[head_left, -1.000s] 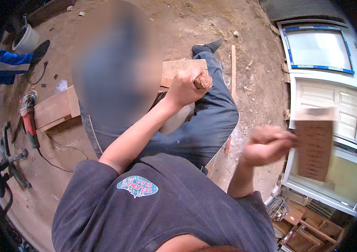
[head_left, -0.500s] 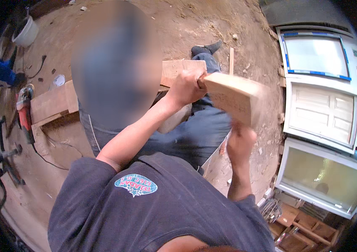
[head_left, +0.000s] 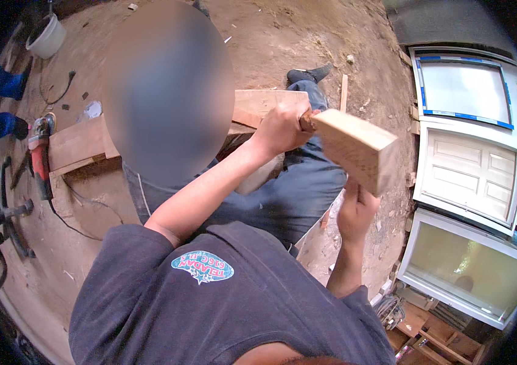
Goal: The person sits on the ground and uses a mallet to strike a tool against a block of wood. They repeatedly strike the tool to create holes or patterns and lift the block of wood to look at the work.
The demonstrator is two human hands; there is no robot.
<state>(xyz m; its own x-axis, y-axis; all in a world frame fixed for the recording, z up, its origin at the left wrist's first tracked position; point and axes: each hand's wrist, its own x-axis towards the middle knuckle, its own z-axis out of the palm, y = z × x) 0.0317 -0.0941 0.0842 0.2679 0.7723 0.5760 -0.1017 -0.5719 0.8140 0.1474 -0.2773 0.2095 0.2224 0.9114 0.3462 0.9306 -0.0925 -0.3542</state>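
A pale rectangular wooden block (head_left: 356,149) is held up over my lap, tilted down to the right. My right hand (head_left: 356,210) grips it from below at its lower right end. My left hand (head_left: 282,128) is closed around a small brown piece (head_left: 304,119) that presses against the block's upper left end. Behind that hand a flat wooden board (head_left: 264,100) lies across my jeans-clad legs (head_left: 295,194). A blurred patch hides the area to the left of the board.
On the dirt floor to the left lie a red angle grinder (head_left: 39,152) with its cable and a wooden board (head_left: 76,143). A white bucket (head_left: 48,36) stands at the far left, near another person's blue-clad legs (head_left: 0,125). White door panels (head_left: 471,176) and glazed frames lie at the right.
My right hand has swung the block from far out on the right in to my left hand. My left hand has lifted slightly off the board.
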